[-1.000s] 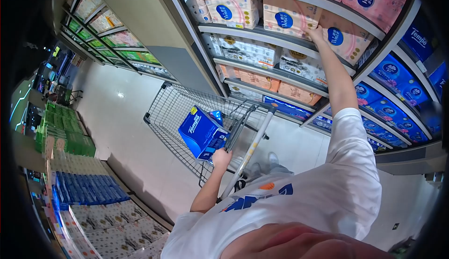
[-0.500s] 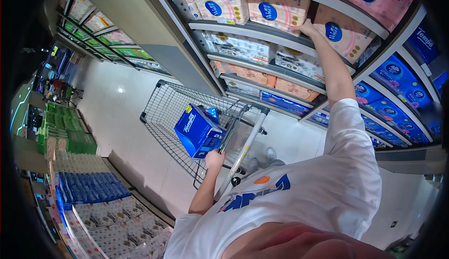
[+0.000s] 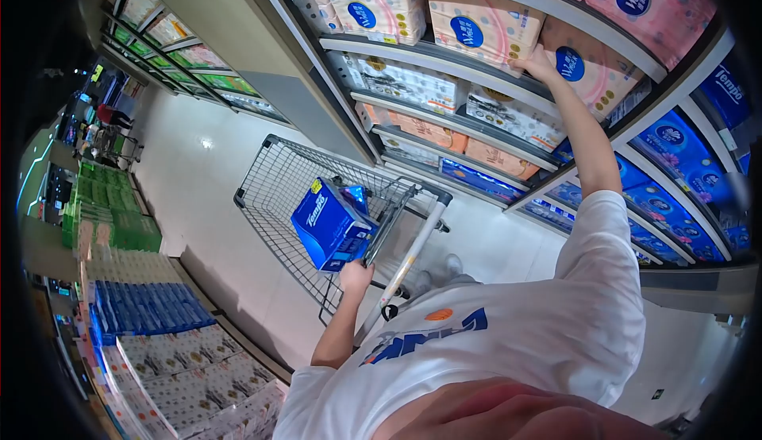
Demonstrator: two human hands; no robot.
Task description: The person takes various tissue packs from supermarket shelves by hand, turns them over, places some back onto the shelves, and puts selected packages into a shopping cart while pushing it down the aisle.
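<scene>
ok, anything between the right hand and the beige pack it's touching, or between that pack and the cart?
Nothing visible between the right hand and the beige pack; they touch at its lower corner. Nothing visible blocks the cart either, though the blue Tempo pack fills part of its basket.

Single head-worn view, looking forward and steeply down, wide-angle, arms within reach.
</scene>
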